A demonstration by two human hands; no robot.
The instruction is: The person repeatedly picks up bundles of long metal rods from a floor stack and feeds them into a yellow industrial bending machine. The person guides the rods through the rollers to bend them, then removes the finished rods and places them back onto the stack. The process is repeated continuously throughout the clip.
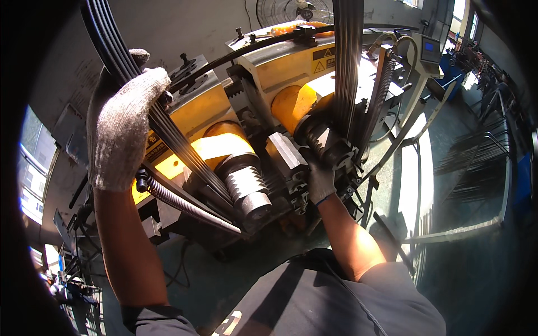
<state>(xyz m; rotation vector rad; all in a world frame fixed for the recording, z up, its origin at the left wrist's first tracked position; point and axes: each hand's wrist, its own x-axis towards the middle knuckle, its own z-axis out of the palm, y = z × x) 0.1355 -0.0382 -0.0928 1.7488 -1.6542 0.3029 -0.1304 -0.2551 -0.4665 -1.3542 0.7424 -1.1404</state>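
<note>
My left hand [124, 126], in a knitted work glove, is raised at the left and closed around a bundle of thin dark metal rods [182, 148]. That bundle slants down to the left grooved roller [246, 187] of a yellow bending machine [193, 115]. A second rod bundle [348, 67] rises steeply beside the right grooved roller [322, 137]; whether the two bundles join lower down is hidden. My right hand [321, 178], also gloved, reaches in below the right roller, beside a steel block [286, 154]. Its fingers are lost in shadow, and what they touch is unclear.
A black corrugated hose [241, 55] crosses the machine's top. Another ribbed hose [185, 208] lies low at the left. On the right stand a control box [430, 50] on a post and a rack [476, 227] with many rods. A fan [294, 12] is behind.
</note>
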